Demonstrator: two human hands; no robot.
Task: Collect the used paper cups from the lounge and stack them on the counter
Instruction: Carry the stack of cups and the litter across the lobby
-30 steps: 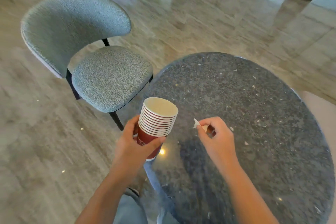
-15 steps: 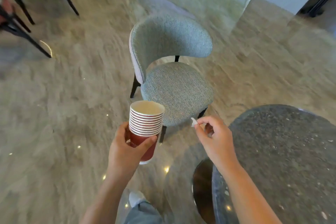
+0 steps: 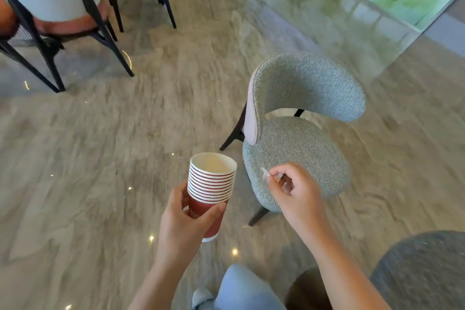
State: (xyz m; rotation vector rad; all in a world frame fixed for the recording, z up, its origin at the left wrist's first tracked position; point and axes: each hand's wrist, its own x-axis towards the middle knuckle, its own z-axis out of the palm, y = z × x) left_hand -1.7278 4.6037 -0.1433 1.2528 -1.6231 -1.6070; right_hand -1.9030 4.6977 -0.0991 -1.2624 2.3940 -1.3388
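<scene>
The stack of paper cups sits just below the middle of the view. It is upright with a slight lean toward one o'clock, its red walls and white rims nested and the top cup's pale inside open to the camera. The left hand reaches up from six o'clock and grips the lowest cup, thumb across the near wall and fingers curled round the far side, so the stack is carried in the air above the marble floor.

At three o'clock from the cups the right hand is raised with its wrist bent. Thumb and forefinger pinch a small white scrap, and the other fingers are curled in.

Behind that hand, toward two o'clock, stands a grey upholstered chair. A dark speckled round table fills the five o'clock corner, and orange-seated chairs stand at ten o'clock.
</scene>
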